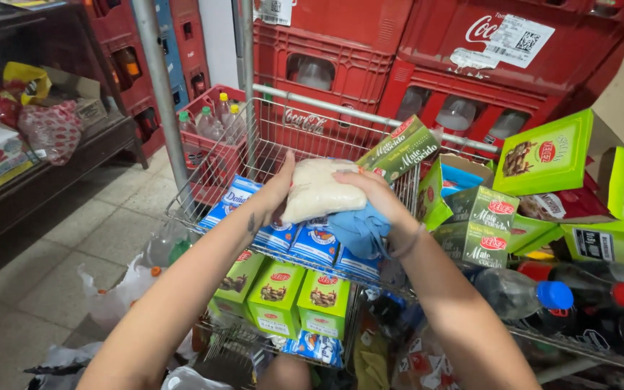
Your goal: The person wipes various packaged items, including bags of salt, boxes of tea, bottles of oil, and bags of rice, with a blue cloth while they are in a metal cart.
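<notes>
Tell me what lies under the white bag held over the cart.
Under the white bag, held by the left hand and right hand, a blue cloth hangs, with blue and white packets in the wire cart. What lies beneath those packets is covered.

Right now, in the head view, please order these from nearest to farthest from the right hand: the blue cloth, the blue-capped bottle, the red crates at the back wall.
1. Blue cloth: bunched directly under the right hand, touching it.
2. Blue-capped bottle: lying low to the right, among other bottles.
3. Red crates: stacked behind the wire cart, farthest back.
</notes>
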